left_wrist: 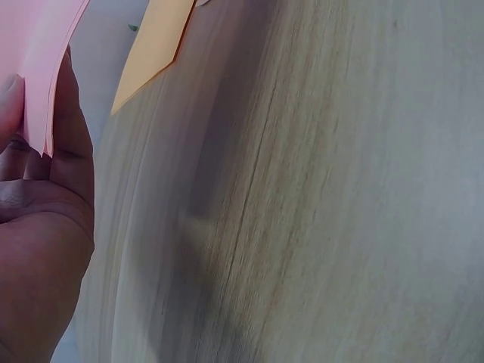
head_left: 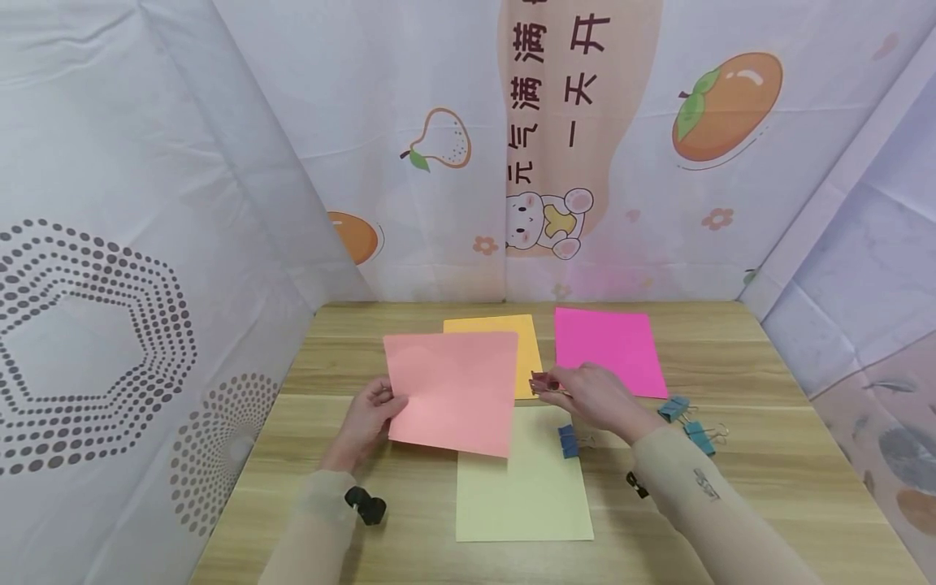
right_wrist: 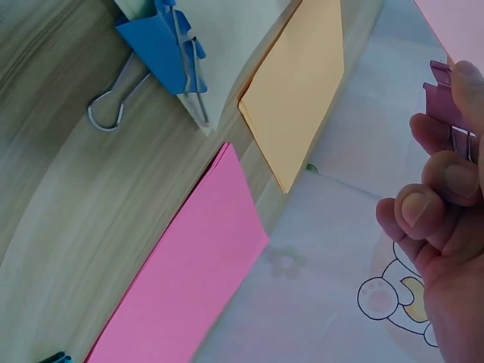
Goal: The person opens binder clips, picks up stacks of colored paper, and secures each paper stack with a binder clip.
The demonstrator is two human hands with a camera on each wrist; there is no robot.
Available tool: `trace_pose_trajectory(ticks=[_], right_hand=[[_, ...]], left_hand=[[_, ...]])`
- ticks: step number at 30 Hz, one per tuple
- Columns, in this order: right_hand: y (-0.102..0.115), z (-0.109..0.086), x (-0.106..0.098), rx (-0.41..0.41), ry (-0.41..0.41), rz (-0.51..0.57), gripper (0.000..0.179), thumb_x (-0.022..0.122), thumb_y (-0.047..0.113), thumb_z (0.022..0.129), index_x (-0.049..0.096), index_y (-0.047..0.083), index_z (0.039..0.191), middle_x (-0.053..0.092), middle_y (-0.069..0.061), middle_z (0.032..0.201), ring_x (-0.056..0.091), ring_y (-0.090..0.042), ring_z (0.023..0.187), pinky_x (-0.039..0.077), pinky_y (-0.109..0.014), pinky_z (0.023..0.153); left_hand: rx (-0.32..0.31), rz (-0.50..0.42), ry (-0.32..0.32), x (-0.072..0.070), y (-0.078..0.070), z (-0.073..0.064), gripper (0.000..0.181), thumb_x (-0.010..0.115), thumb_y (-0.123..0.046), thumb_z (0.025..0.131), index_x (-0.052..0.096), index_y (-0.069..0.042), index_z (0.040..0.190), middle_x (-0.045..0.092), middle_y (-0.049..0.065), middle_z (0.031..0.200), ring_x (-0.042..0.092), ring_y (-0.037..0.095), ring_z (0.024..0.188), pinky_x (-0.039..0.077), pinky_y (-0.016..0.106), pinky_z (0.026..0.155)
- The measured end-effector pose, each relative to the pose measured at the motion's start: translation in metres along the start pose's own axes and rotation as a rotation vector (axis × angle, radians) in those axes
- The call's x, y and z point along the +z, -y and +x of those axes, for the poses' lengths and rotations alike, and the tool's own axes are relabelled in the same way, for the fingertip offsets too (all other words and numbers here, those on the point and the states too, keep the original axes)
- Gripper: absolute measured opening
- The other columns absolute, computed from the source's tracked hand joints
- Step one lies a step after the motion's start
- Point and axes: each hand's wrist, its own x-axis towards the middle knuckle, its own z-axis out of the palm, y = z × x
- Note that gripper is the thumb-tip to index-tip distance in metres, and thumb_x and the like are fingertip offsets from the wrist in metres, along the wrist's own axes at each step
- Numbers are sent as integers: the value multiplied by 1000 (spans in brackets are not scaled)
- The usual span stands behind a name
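My left hand pinches the left edge of a light pink paper stack, thumb on the near face, and holds it tilted up above the table. In the left wrist view the pink stack shows more than one layer at its edge. My right hand grips a dark pink binder clip by its handles, just right of the stack's right edge. Below lies a pale yellow paper stack, with a blue binder clip on its right edge. The pink stack overlaps its upper left part.
An orange-yellow paper stack lies behind the pink one, partly hidden. To its right is a magenta paper stack. Two teal binder clips lie on the wooden table at the right. A printed curtain hangs behind.
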Motion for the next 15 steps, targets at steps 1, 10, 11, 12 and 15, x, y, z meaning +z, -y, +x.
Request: trace_pose_trajectory(ticks=[1,10,11,12,15], right_hand=[[0,1,0,-5,0,0,22,65,35,100,68,14,98,75,4,85,61,-14,68,54,-42,78],[1,7,-2,13,44,37,22,64,35,101,67,14,97,74,4,88,56,-9,65,51,-34,64],[2,8,-2,15,49,45,22,63,35,101,67,14,97,73,4,87,56,-9,65,51,-32,63],[2,8,-3,16,52,49,23,64,35,101,66,13,96,72,4,86,55,-8,64,50,-32,62],[3,9,-4,22,66,61,24,63,35,101,63,13,93,67,6,78,51,-7,61,47,-30,58]], left_hand=[[0,-1,6,1,0,0,14,64,-3,99,62,-11,111,75,2,101,71,18,82,61,35,67],[11,-5,27,7,2,1,14,63,-2,99,63,-10,111,76,2,102,71,18,81,60,34,67],[12,-7,25,8,2,1,14,63,-1,99,63,-10,110,76,2,101,71,18,81,61,34,67],[14,-11,24,8,2,1,14,63,-1,99,63,-10,110,76,2,101,71,18,81,60,34,67],[25,-16,29,9,3,1,15,63,0,99,64,-11,109,76,1,100,70,17,81,60,33,67]])
